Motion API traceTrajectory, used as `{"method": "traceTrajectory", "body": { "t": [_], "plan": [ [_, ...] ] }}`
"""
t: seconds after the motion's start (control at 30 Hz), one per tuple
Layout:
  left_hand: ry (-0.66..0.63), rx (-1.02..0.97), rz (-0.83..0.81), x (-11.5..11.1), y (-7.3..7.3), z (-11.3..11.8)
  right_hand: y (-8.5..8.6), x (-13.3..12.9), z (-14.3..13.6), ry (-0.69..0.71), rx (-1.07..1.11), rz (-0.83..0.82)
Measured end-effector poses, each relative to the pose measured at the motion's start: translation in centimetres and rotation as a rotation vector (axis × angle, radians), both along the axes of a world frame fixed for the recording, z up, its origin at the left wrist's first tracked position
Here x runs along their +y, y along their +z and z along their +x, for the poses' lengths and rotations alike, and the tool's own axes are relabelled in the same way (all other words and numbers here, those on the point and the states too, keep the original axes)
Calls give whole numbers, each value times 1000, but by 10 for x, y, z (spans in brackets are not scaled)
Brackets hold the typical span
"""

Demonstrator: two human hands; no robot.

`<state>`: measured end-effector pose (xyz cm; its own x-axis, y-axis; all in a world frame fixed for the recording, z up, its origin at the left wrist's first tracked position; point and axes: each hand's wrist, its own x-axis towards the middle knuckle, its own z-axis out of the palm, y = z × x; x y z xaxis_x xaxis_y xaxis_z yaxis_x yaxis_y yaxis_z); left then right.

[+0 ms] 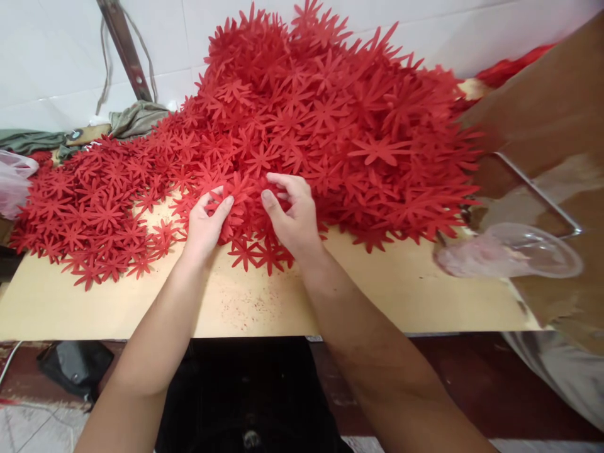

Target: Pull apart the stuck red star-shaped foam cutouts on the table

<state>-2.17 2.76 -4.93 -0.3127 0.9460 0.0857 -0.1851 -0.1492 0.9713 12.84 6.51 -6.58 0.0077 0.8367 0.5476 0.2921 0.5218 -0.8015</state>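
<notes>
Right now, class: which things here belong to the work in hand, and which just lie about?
In hand: left hand, right hand, red flower cut-outs, board.
Lying about: clear plastic cup, plastic bag, grey-green cloth, brown cardboard.

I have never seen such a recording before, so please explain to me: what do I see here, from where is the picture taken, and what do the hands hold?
There is no machine, only a person. The one picture comes from a camera worn on the head, looking down at the person's own arms. On the tan board lies a big heap of red flower cutouts. The left hand and the right hand meet at the heap's front edge and pinch one cutout between their fingers. At the right stands a clear plastic cup, blurred.
</notes>
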Motion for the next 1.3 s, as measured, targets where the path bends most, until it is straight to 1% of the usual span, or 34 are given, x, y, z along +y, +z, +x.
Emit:
{"method": "traceTrajectory", "body": {
  "t": [0.07,0.17,0.23,0.3,0.43,0.53,0.63,0.7,0.73,0.83,0.87,0.9,0.97,1.03,1.1,1.2,1.3],
  "plan": [
    [-52,5,12,-4,3,6,3,-5,-4,111,48,-46],
    [-140,7,15,-8,4,12,7,-10,-8,306,195,-171],
    [-188,2,7,-11,4,15,7,-8,-8,349,243,-224],
    [-217,-2,1,-12,4,16,5,-3,-5,295,262,-226],
    [-244,-18,-4,-11,4,13,-9,12,4,103,237,-151],
    [-225,-37,-42,-9,4,11,-14,15,9,-2,83,-35],
    [-186,-33,-51,-8,3,11,-7,7,9,-75,-84,78],
    [-175,12,-64,-7,2,11,2,-3,6,-37,-107,100],
    [-169,43,-78,-7,2,11,5,-7,3,28,-78,77],
    [-137,94,-75,-6,1,10,12,-16,-6,305,94,-116],
    [-137,89,-54,-5,0,10,12,-17,-9,372,145,-185],
    [-146,77,-29,-5,0,10,12,-17,-11,409,183,-237],
    [-202,50,-2,-5,1,11,12,-16,-13,400,242,-282],
    [-266,48,-6,-7,3,12,12,-14,-12,351,318,-285],
    [-302,69,-20,-9,5,13,13,-11,-10,306,399,-290],
    [-295,117,-35,-10,7,12,14,-8,-7,282,467,-325],
    [-235,120,-17,-8,5,10,15,-7,-6,269,472,-334]
  ]
}}
